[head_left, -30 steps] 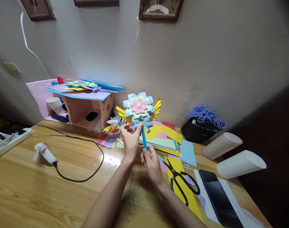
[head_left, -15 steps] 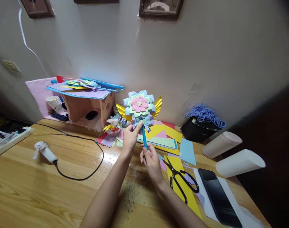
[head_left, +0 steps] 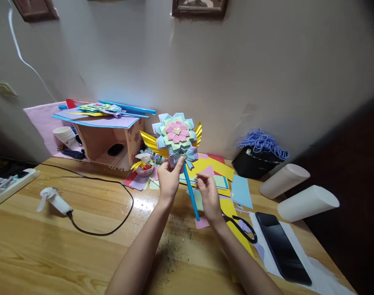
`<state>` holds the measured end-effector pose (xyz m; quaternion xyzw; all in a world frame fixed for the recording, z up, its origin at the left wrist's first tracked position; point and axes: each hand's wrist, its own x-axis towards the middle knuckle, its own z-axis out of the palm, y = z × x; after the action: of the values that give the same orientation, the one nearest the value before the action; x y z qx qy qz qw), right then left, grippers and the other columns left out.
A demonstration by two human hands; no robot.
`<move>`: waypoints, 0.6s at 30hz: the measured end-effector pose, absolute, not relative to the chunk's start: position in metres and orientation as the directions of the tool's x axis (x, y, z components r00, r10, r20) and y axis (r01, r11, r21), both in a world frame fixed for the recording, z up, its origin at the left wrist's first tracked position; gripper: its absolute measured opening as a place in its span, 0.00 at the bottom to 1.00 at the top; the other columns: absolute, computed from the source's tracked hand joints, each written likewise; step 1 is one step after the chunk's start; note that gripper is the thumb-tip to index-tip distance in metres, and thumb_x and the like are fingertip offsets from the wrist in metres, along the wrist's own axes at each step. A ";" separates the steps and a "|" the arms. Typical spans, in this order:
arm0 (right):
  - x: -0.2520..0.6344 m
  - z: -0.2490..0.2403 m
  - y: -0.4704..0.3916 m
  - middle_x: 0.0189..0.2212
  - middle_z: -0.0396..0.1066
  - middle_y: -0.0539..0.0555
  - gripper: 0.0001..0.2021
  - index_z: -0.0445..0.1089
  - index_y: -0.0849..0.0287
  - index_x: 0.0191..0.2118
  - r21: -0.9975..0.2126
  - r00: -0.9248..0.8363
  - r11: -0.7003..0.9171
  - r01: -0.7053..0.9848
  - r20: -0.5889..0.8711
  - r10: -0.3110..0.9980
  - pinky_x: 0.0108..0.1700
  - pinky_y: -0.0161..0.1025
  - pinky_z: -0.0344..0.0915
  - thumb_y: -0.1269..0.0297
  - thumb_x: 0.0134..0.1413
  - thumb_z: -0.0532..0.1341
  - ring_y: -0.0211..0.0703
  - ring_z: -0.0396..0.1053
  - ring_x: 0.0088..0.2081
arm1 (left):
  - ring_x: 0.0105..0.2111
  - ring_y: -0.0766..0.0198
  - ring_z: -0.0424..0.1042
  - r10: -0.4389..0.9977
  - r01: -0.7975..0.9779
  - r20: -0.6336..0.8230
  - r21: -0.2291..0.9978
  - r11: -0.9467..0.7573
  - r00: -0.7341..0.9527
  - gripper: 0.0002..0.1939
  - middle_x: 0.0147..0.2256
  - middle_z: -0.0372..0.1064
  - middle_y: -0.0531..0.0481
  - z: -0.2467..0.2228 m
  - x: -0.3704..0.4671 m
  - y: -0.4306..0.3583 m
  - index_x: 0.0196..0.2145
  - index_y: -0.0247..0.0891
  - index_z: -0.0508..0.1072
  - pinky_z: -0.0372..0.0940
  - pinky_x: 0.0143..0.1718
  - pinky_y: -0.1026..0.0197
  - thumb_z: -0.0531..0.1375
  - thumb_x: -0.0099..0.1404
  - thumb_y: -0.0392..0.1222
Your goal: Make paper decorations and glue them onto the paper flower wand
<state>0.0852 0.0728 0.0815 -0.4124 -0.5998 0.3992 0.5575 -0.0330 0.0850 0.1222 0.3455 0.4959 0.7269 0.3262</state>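
My left hand (head_left: 170,179) pinches a folded-paper flower wand (head_left: 177,133) where its stem meets the bow, thumb in front. The flower has layered pink, green, blue and lilac petals, with yellow pleated wings on both sides. Below the bow (head_left: 184,157), the blue stem (head_left: 191,192) slants down to the right, its lower end free. My right hand (head_left: 209,194) hovers just right of the stem, apart from it, fingers loosely bent and nothing seen in them. Beneath that hand and wrist lie coloured paper sheets and black-handled scissors (head_left: 242,229), whose blades are hidden.
A box (head_left: 134,141) at the back left bears another paper flower (head_left: 97,108). A small bowl (head_left: 144,169) stands behind my left hand. On the left lies a white corded tool (head_left: 56,200). To the right are a phone (head_left: 282,246), two white cylinders (head_left: 308,203) and a black yarn-filled container (head_left: 251,164).
My right hand has let go of the stem and moved right and slightly up. The stem now tilts more, its lower end showing. My left hand keeps its hold; the view has shifted slightly.
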 end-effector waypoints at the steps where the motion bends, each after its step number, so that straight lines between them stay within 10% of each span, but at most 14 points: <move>1: 0.092 0.087 0.077 0.39 0.66 0.55 0.13 0.63 0.58 0.43 -0.913 0.048 0.399 0.088 0.404 0.913 0.43 0.41 0.63 0.56 0.57 0.56 0.42 0.65 0.41 | 0.23 0.70 0.63 0.817 -0.125 0.191 0.945 -0.304 -0.543 0.17 0.22 0.67 0.52 0.122 -0.031 0.085 0.27 0.30 0.72 0.58 0.25 0.68 0.64 0.52 0.51; 7: 0.124 0.116 0.082 0.34 0.64 0.53 0.07 0.71 0.56 0.38 -0.634 0.108 0.653 0.415 0.746 0.657 0.37 0.40 0.65 0.64 0.53 0.61 0.40 0.64 0.34 | 0.36 0.61 0.71 0.867 -0.129 0.265 0.929 -0.347 -0.422 0.16 0.36 0.74 0.44 0.118 -0.007 0.081 0.38 0.32 0.74 0.64 0.38 0.63 0.63 0.55 0.47; 18: 0.134 0.116 0.089 0.32 0.63 0.54 0.03 0.69 0.57 0.35 -0.436 -0.002 0.645 0.627 0.827 0.562 0.41 0.44 0.62 0.68 0.56 0.58 0.45 0.63 0.37 | 0.38 0.59 0.73 0.923 -0.132 0.207 0.956 -0.261 -0.325 0.16 0.37 0.75 0.45 0.121 0.018 0.069 0.37 0.34 0.74 0.66 0.37 0.62 0.64 0.54 0.47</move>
<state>0.1343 0.0893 0.1160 -0.4203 -0.7073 -0.0288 0.5676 0.0176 0.0693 0.1213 0.4271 0.4631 0.6694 0.3937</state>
